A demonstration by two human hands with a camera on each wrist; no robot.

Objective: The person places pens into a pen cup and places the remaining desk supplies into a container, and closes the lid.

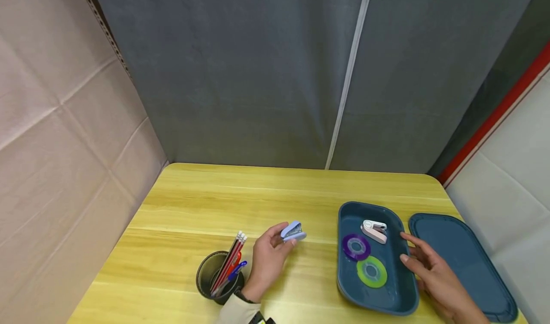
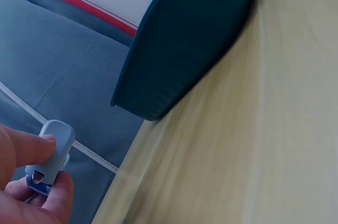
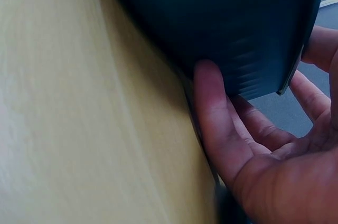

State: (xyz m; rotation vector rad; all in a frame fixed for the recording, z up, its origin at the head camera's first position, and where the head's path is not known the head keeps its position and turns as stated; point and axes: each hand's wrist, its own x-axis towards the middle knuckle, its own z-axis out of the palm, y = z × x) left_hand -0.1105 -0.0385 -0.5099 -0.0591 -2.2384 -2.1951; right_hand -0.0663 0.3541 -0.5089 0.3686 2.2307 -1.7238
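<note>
A small light-blue stapler (image 1: pixel 293 232) is pinched between the thumb and fingers of my left hand (image 1: pixel 268 259), above the table. In the left wrist view, the thumb lies on top of the stapler (image 2: pixel 55 150) with fingers underneath. To the right stands a dark blue plastic box (image 1: pixel 399 286). My right hand (image 1: pixel 440 276) holds its right side, with fingertips over the rim and other fingers against the outer wall (image 3: pixel 248 49). Inside the box lie a white stapler (image 1: pixel 375 231), a purple tape roll (image 1: pixel 356 247) and a green tape roll (image 1: pixel 371 272).
A black pen cup (image 1: pixel 208 271) with several pencils and pens stands just left of my left hand. The matching blue lid (image 1: pixel 464 262) lies flat right of the box, partly behind my right hand. A grey curtain (image 1: pixel 258 76) hangs beyond the wooden table (image 1: pixel 193 209).
</note>
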